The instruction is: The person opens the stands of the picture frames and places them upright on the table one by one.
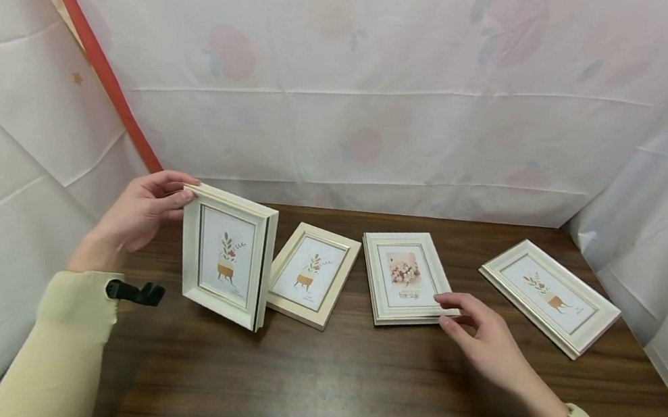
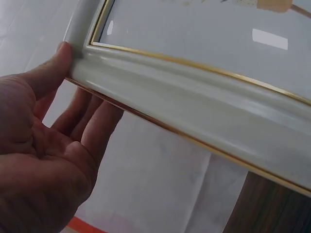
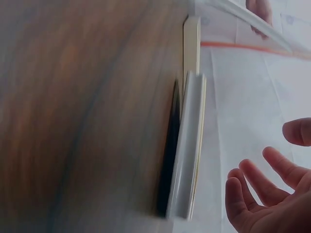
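Observation:
My left hand (image 1: 139, 214) grips a white picture frame (image 1: 226, 262) by its upper left corner and holds it upright. In the left wrist view the thumb lies on the front of that frame, with the other fingers behind its edge. A cream picture frame (image 1: 281, 286) with a similar plant print lies flat just right of it. My right hand (image 1: 493, 344) hovers at the lower right corner of a white picture frame (image 1: 432, 273) with a pink flower print. The right wrist view shows those fingers (image 3: 257, 177) loosely bent, apart from the frame and holding nothing.
Another white picture frame (image 1: 569, 326) lies slanted at the right of the brown wooden table (image 1: 315, 390). Pale printed sheets (image 1: 379, 125) hang behind and on both sides. A red strip (image 1: 98, 65) runs down the left sheet to the table's back.

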`<action>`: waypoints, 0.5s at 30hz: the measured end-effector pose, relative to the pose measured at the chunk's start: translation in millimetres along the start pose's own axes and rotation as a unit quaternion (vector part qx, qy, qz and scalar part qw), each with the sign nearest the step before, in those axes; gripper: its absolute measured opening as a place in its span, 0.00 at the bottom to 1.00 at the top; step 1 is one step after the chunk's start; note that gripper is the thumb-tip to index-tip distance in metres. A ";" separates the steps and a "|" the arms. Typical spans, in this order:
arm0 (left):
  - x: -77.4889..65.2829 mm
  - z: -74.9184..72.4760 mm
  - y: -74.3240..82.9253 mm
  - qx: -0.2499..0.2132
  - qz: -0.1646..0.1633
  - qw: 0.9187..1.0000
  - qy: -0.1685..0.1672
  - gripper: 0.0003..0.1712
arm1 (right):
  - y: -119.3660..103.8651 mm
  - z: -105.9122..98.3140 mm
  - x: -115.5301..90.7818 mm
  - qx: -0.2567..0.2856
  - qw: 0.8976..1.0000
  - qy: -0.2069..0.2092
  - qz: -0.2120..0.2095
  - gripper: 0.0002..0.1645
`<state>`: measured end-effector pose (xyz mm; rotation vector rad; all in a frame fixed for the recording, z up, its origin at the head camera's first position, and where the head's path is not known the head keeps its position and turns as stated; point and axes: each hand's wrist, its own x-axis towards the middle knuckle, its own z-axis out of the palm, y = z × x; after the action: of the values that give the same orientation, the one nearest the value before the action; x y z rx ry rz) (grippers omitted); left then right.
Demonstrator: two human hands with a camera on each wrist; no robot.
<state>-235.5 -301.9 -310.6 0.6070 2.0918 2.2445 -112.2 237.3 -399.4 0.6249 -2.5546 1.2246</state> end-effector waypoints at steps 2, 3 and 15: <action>1.8 4.7 -2.3 -0.039 0.015 0.999 -0.027 0.15 | -5.5 4.4 -1.5 0.009 1.000 -0.011 -0.010 0.19; 2.6 7.2 -3.6 -0.051 0.023 0.998 -0.036 0.16 | -8.3 6.8 -2.1 0.015 1.000 -0.016 -0.017 0.19; 16.5 39.7 -16.5 -0.170 0.101 0.967 -0.159 0.14 | -32.8 29.9 -5.2 0.056 0.993 -0.060 -0.081 0.23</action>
<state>-243.4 -257.7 -320.9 1.1057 1.5149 2.3347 -92.9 197.0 -397.6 0.9387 -2.4841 1.3158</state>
